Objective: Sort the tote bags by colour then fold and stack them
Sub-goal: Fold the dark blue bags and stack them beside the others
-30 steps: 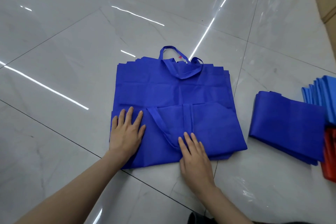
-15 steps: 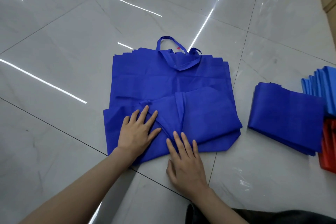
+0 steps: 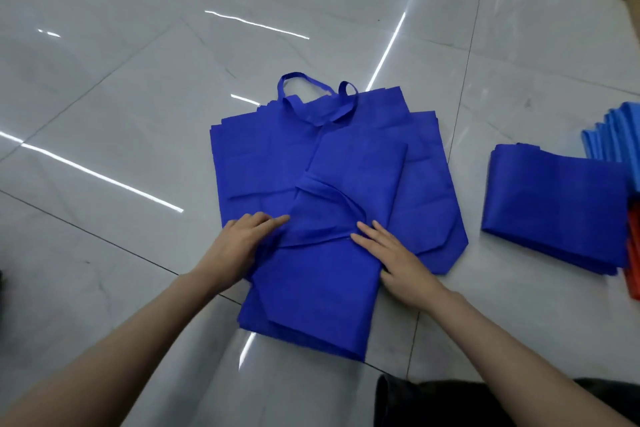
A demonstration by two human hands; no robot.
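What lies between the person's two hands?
The part-folded blue tote bag, handle strap across it, between left hand and right hand; head view shows it.

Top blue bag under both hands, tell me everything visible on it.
The top blue bag is royal blue, matte, non-woven-looking fabric, folded lengthwise into a narrow strip, angled right. Its handle loop lies across the middle. It rests on the flat bag pile, near end overhanging onto the floor tiles. The left hand and right hand press its sides.
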